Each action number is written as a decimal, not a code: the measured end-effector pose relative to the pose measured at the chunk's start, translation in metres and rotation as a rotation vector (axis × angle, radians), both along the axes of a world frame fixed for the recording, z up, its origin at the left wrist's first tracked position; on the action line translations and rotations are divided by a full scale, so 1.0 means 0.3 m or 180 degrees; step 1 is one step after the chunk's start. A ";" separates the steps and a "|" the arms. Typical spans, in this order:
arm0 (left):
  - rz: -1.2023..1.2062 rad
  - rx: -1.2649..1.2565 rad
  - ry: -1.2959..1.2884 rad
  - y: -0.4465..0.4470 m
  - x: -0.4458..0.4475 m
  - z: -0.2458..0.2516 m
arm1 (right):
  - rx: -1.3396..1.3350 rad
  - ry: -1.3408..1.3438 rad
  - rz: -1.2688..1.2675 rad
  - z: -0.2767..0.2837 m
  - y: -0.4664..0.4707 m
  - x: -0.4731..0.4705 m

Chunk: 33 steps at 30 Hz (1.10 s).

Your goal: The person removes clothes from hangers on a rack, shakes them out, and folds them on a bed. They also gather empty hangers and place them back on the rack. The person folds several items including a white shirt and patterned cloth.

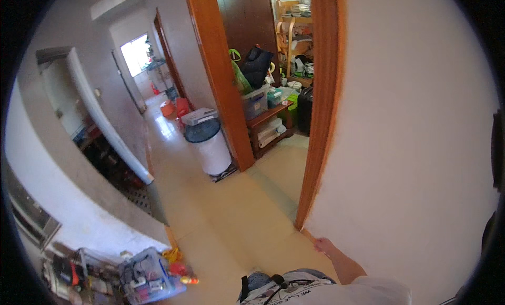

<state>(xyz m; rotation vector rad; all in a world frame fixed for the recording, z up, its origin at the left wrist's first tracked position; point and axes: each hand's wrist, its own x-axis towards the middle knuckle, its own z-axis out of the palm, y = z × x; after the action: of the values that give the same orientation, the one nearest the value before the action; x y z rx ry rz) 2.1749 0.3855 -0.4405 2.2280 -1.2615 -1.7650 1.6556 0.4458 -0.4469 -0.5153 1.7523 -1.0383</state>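
Observation:
My right hand (323,245) hangs low beside the pale wall, near the foot of the wooden door frame (324,107). Its fingers look curled, but they are small and blurred, so whether they hold anything is unclear. My left hand is out of view. Before me lies a hallway with a tiled floor (221,218). Against the wall stands a white bin (213,155) with a dark lid, and a flat grey box (199,116) rests on top of it. Through the doorway, a wooden bench (272,113) carries a plastic storage box (255,103) and bags.
At the lower left, a clear plastic bin (146,275) full of small items stands by the wall. Farther down the hallway are an orange bucket (167,107) and a red stool (182,107). A black suitcase (305,111) stands inside the room.

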 end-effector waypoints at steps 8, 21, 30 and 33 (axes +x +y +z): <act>-0.0249 -0.0016 0.0033 -1.046 -0.273 0.012 | 0.0079 -0.0822 0.0607 -0.248 -0.834 -0.309; -0.0199 -0.0602 0.3376 -2.406 -1.838 0.511 | 0.1028 0.0037 -0.0928 -0.055 -1.337 -0.612; 0.1035 0.0640 0.2421 -2.900 -2.298 0.228 | 0.0636 0.1875 -0.2190 0.300 -1.697 -1.494; 0.0908 0.0551 0.2527 -3.042 -2.528 0.284 | 0.0469 0.2283 -0.2521 0.392 -1.730 -1.789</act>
<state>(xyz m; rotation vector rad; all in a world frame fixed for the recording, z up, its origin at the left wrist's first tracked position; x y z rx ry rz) 1.4166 -0.5272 -0.3553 1.3779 -0.6066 -2.3150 1.1189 -0.0731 -0.3293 -0.0655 2.7733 -1.3295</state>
